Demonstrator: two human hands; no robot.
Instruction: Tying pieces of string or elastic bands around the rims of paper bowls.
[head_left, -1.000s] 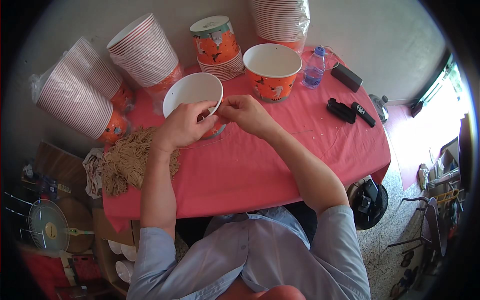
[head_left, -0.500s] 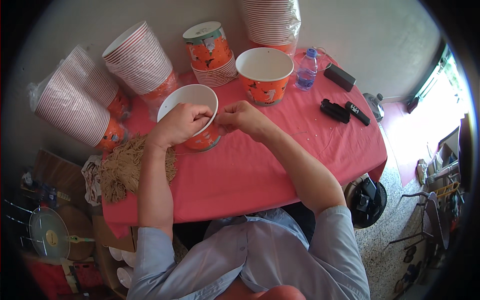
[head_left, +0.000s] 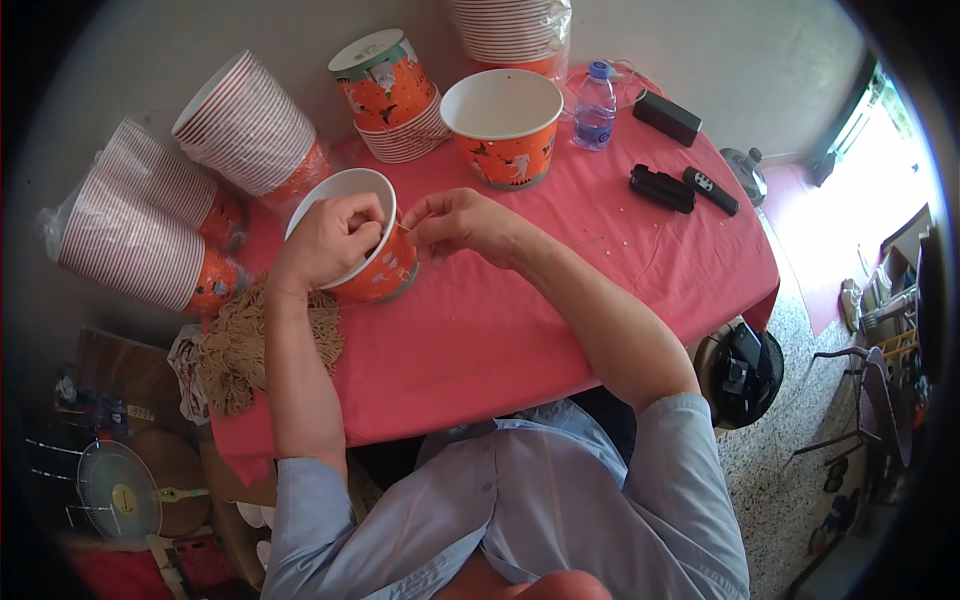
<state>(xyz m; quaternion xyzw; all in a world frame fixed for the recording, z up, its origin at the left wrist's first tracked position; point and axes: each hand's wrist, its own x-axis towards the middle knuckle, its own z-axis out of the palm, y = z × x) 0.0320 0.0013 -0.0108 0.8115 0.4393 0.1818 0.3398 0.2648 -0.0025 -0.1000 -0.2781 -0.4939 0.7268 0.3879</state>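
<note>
A: Left hand (head_left: 325,240): closed on the rim of the bucket (head_left: 385,275), fingers curled into the white mouth, thumb outside.

B: And right hand (head_left: 460,222)?

A: Pinched narrow, thumb against forefinger, on a thin cord (head_left: 405,228) right at the rim. Hard to see more of the cord than that.

B: Touching the bucket?

A: Fingertips just beside the rim; cannot tell whether touching.

B: Bucket itself?

A: On the red cloth (head_left: 480,340), tilted, between both hands, left of centre.

B: Any change from a second ago?

A: Very little. Same hold, same pinch, same spot on the rim. Left fingers deeper inside now, more orange wall showing below. Fine work at the rim going on, then, nothing lifted or carried off.

B: Around it?

A: Just left, past the wrist, a tan bundle of cords (head_left: 240,350) at the table edge. Behind, two striped stacks (head_left: 250,125) lying on their sides. Farther back, another open bucket (head_left: 505,150), a water bottle (head_left: 594,105) beside it, black gadgets (head_left: 662,188) well apart to the right.
</note>
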